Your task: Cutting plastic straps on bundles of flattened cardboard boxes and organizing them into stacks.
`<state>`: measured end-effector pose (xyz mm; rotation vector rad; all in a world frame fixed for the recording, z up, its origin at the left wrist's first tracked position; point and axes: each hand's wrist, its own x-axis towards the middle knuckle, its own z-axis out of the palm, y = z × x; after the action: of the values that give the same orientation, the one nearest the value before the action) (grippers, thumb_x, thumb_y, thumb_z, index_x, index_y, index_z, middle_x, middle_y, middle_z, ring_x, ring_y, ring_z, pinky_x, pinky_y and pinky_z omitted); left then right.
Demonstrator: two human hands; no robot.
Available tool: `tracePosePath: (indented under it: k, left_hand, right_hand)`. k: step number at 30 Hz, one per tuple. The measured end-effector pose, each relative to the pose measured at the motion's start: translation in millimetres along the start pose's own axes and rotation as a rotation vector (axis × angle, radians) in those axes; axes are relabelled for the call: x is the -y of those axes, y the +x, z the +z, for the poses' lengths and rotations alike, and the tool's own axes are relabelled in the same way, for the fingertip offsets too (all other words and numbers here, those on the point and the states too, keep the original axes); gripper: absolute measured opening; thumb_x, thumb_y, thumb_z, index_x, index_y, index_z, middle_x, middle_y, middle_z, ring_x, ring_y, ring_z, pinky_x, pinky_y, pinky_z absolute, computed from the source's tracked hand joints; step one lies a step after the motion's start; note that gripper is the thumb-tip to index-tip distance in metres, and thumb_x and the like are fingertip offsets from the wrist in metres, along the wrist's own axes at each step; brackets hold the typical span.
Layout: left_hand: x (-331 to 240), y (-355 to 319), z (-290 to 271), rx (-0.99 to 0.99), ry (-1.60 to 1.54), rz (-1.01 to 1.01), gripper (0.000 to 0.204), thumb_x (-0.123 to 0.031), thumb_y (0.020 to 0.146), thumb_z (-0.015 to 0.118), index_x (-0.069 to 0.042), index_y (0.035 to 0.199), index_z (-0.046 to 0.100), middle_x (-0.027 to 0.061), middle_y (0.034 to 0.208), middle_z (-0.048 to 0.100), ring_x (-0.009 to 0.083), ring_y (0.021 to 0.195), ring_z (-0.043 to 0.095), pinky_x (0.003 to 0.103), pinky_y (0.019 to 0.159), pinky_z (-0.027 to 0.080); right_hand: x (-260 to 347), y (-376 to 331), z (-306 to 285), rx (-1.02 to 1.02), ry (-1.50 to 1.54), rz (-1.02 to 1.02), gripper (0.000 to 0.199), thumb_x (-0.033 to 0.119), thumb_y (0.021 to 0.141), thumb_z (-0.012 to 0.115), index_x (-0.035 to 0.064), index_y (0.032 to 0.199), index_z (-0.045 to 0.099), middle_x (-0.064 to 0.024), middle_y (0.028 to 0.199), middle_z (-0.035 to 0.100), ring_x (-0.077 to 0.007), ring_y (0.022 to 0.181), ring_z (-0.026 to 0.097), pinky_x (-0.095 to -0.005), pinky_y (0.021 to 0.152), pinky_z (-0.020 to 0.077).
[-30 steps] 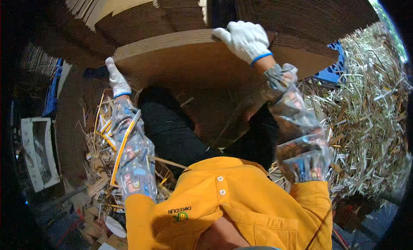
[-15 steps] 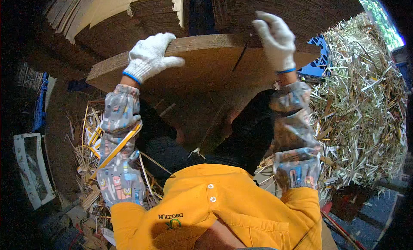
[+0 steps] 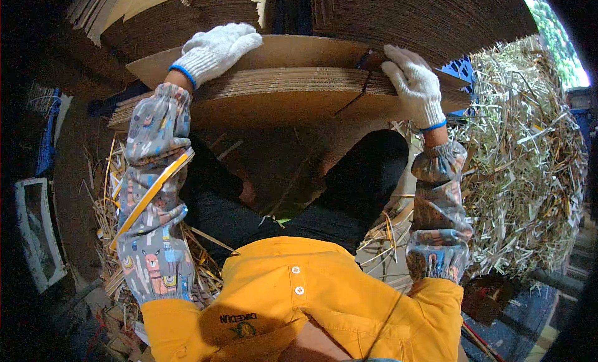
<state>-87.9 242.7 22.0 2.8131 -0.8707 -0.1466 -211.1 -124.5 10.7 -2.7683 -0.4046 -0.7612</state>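
Head camera: stacked cardboard sheets [image 3: 274, 82] span the upper center of the frame. At upper left, the gloved left hand [image 3: 217, 49] lies nearly flat over their edge; at upper right, the right hand [image 3: 415, 87] half-curls over them. Whether either grips, I cannot tell.

Bright light [image 3: 560, 41] upper right; dim brown floor [image 3: 271, 156] below.
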Motion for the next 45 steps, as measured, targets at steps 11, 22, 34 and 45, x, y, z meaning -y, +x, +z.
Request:
tracePosePath:
  k: [11, 22, 34, 45]
  left_hand:
    - [0, 2, 5, -0.076, 0.044, -0.073, 0.051, -0.052, 0.100, 0.037, -0.011, 0.112, 0.064, 0.0140, 0.114, 0.066, 0.0351, 0.111, 0.060, 0.047, 0.097, 0.045]
    - [5, 17, 10, -0.096, 0.039, -0.112, 0.052, -0.053, 0.099, 0.036, -0.011, 0.113, 0.064, 0.0140, 0.114, 0.067, 0.0350, 0.110, 0.062, 0.050, 0.096, 0.044]
    - [8, 16, 18, -0.145, 0.040, -0.117, 0.050, -0.052, 0.099, 0.037, -0.012, 0.109, 0.064, 0.0137, 0.110, 0.068, 0.0344, 0.107, 0.062, 0.046, 0.093, 0.046]
    - [2, 15, 13, -0.148, 0.061, -0.106, 0.049, -0.051, 0.099, 0.038, -0.011, 0.110, 0.065, 0.0135, 0.112, 0.068, 0.0343, 0.109, 0.062, 0.046, 0.094, 0.046]
  right_hand:
    - [5, 61, 16, 0.242, -0.001, 0.045, 0.036, 0.032, 0.087, 0.065, 0.0116, 0.116, 0.068, -0.0130, 0.109, 0.068, -0.0355, 0.103, 0.063, -0.0449, 0.089, 0.0506]
    - [5, 50, 22, 0.096, 0.643, 0.254, 0.019, 0.019, 0.091, 0.065, 0.0030, 0.098, 0.072, -0.0067, 0.093, 0.072, -0.0194, 0.086, 0.066, -0.0314, 0.080, 0.0509]
    - [-15, 62, 8, -0.075, 0.208, 0.104, 0.034, 0.029, 0.084, 0.075, 0.0062, 0.109, 0.070, -0.0103, 0.104, 0.071, -0.0235, 0.094, 0.068, -0.0353, 0.084, 0.0536]
    - [-8, 66, 30, 0.218, 0.241, 0.248, 0.022, 0.027, 0.083, 0.071, 0.0109, 0.098, 0.072, -0.0089, 0.091, 0.070, -0.0237, 0.088, 0.067, -0.0350, 0.080, 0.0521]
